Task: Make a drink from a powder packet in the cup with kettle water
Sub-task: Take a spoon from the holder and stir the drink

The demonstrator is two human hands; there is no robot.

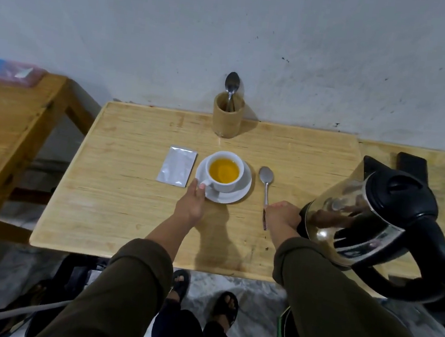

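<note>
A white cup [223,185] filled with orange-yellow drink stands on a white saucer [243,190] in the middle of the wooden table [127,213]. My left hand [192,203] touches the saucer's left rim, thumb beside the cup's handle. A silver powder packet [177,169] lies flat just left of the saucer. To the right lies a metal spoon [266,181]; my right hand [282,215] pinches its handle on the table. The glass kettle [371,218] with black lid and handle stands at the table's right edge, close to my right hand.
A wooden holder [227,119] with another spoon stands against the wall at the back. A wooden bench [13,122] is on the left. A black object [413,165] lies behind the kettle. My feet in sandals show below the table's front edge.
</note>
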